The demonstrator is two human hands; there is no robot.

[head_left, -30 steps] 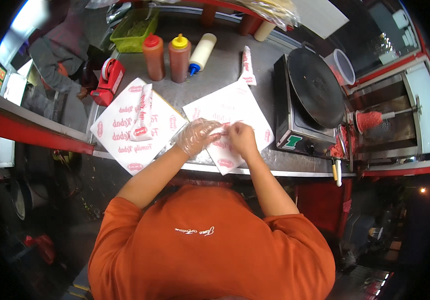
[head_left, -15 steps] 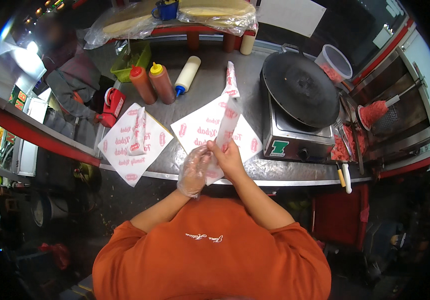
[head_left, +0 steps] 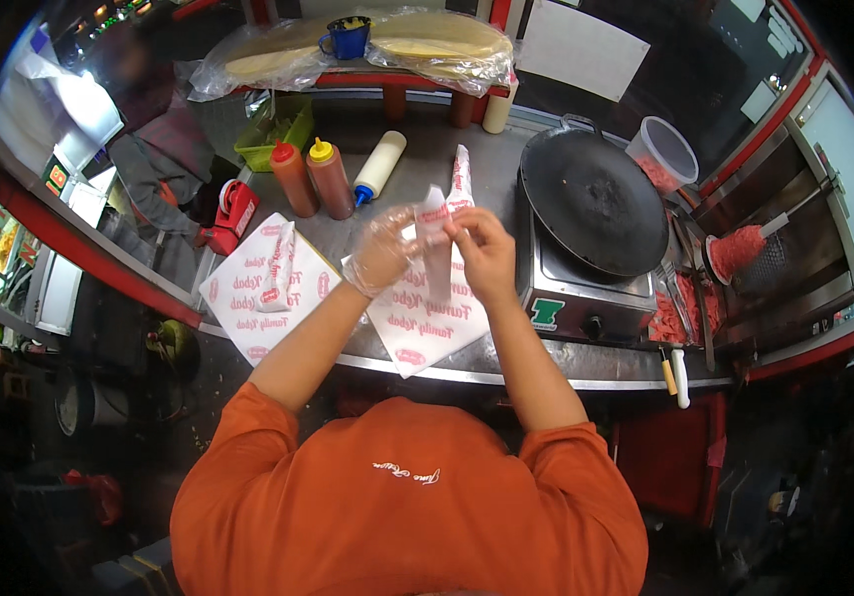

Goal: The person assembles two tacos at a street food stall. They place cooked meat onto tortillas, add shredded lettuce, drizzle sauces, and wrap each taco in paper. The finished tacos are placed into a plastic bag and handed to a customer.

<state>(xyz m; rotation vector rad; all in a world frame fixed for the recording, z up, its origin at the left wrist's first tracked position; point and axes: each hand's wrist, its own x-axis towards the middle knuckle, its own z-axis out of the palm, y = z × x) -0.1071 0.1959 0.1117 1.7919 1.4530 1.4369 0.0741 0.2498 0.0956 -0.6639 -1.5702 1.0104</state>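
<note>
My left hand [head_left: 384,248], in a clear plastic glove, grips the left side of a narrow folded paper wrap [head_left: 435,260] with red print. With thumb and fingers pinched, my right hand [head_left: 482,250] holds its upper right side. The wrap hangs upright between them, its lower part blurred, and I cannot tell whether it has food inside. Beneath lies a stack of white printed paper sheets [head_left: 409,333]. A slim paper-wrapped roll [head_left: 461,171] lies just beyond my hands. Another wrapped roll [head_left: 280,266] rests on a second paper stack [head_left: 248,316] to the left.
Sauce bottles [head_left: 330,179] lie and stand at back left near a green basket [head_left: 283,134] and a red tape dispenser [head_left: 233,217]. A black griddle pan [head_left: 594,199] sits on a stove at right, beside red shredded food [head_left: 680,308] and tongs. Another person's sleeve [head_left: 164,164] shows at left.
Both hands have moved forward over the counter and raised the wrap's hold point. My right hand has shifted from its lower part to near its top. The whole view has shifted slightly.
</note>
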